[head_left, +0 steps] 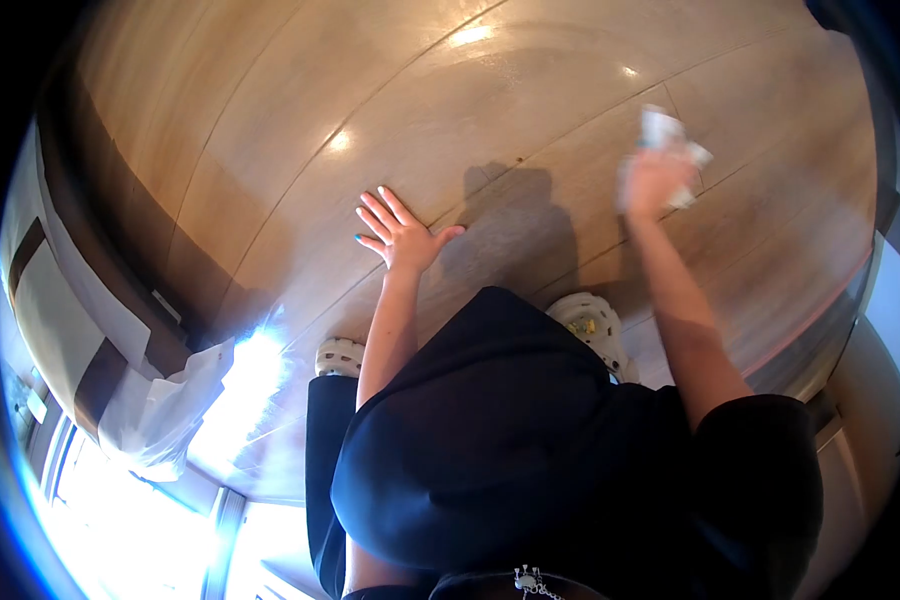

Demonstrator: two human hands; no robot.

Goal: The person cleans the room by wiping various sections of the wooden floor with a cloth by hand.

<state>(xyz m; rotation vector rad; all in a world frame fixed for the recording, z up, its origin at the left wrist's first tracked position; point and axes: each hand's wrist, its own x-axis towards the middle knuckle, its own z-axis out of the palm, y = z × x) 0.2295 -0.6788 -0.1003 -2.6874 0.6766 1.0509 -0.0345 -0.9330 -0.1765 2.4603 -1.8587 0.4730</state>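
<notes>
Nearest, dark clothing (490, 420) is seen, with a pale clog (592, 330) planted on a wood-grain floor (300, 130). The left hand (402, 240) is spread wide open, palm laid on the floor, fingers fanned. Farther out, to the right, a white wipe (659, 126), crumpled and blurred, is gripped against or just over the floor by the right hand (658, 178), its fingers indistinct.

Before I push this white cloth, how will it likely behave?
The white cloth is probably floppy, its irregular edges bunched about the right hand, though blurred. It's likely light, small enough for one hand. It may slide easily, since the floor looks glossy.
</notes>
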